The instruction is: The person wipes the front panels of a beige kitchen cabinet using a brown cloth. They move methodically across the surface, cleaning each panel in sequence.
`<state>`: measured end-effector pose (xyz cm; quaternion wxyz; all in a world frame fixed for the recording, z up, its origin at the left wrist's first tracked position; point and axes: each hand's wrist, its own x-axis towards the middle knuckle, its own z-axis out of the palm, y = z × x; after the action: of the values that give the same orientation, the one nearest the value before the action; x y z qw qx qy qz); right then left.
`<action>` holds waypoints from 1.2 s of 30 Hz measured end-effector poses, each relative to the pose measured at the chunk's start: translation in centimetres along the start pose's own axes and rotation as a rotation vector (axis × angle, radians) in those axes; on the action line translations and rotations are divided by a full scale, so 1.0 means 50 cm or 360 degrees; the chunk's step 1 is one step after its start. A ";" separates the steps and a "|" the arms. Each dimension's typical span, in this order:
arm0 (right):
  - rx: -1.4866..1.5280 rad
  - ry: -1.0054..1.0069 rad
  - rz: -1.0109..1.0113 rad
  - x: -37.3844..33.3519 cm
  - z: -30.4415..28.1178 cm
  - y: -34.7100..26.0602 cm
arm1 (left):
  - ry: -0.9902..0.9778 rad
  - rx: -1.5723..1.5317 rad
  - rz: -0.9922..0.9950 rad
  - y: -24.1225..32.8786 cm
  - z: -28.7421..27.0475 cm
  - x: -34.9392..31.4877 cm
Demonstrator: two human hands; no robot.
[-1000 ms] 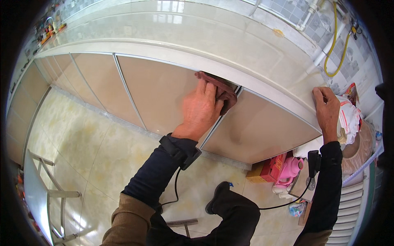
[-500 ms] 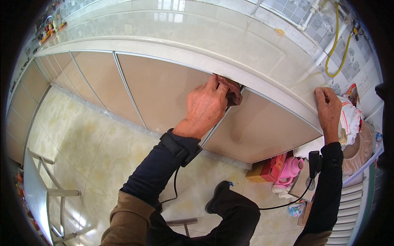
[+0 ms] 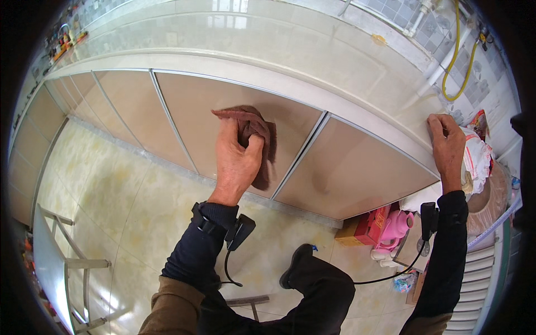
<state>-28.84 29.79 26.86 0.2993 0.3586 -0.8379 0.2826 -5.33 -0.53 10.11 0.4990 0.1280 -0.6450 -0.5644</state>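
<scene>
A folded brown cloth (image 3: 258, 125) is gripped between the thumb and fingers of my left hand (image 3: 237, 164). It lies over a glossy beige cabinet door (image 3: 195, 106); whether it presses on the door I cannot tell. At the far right, my right hand (image 3: 446, 146) rests at the front edge of the pale countertop (image 3: 357, 72), its fingers curled over the edge. The fingertips are partly hidden, and no object shows in that hand. A second beige door (image 3: 346, 167) stands between the two hands, divided from the first by a metal strip.
A metal-legged stool or table (image 3: 53, 262) stands at the left. Below the right end of the cabinets are a red box (image 3: 373, 226) and a pink thermos jug (image 3: 397, 228). White plastic bags (image 3: 475, 159) lie beside my right hand. A yellow hose (image 3: 456, 61) hangs on the wall.
My left hand has moved left and slightly down with the cloth, from the top of the metal strip to the middle door. My right hand has stayed in place.
</scene>
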 end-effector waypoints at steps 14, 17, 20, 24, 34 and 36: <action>0.0020 -0.0013 0.0035 0.001 0.002 0.006 | -0.0234 0.1513 0.0833 0.012 0.083 0.052; 0.0022 -0.0026 0.0048 0.002 0.001 0.001 | -0.0266 0.1340 0.0996 0.016 0.097 0.055; -0.0046 -0.0006 -0.0027 0.001 0.000 -0.002 | -0.0423 0.1479 0.1040 0.020 0.115 0.051; -0.0018 -0.0004 -0.0023 0.001 0.001 0.001 | -0.0417 0.1513 0.1130 0.020 0.127 0.047; -0.0058 -0.0016 -0.0002 0.002 -0.001 0.005 | -0.0360 0.1568 0.1241 -0.002 0.093 0.067; -0.0059 -0.0001 -0.0027 0.003 -0.001 0.006 | -0.0347 0.1550 0.1241 -0.003 0.090 0.068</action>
<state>-29.13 29.92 26.89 0.3081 0.3602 -0.8399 0.2643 -10.53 -0.33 12.29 0.4838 0.0378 -0.8743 0.0072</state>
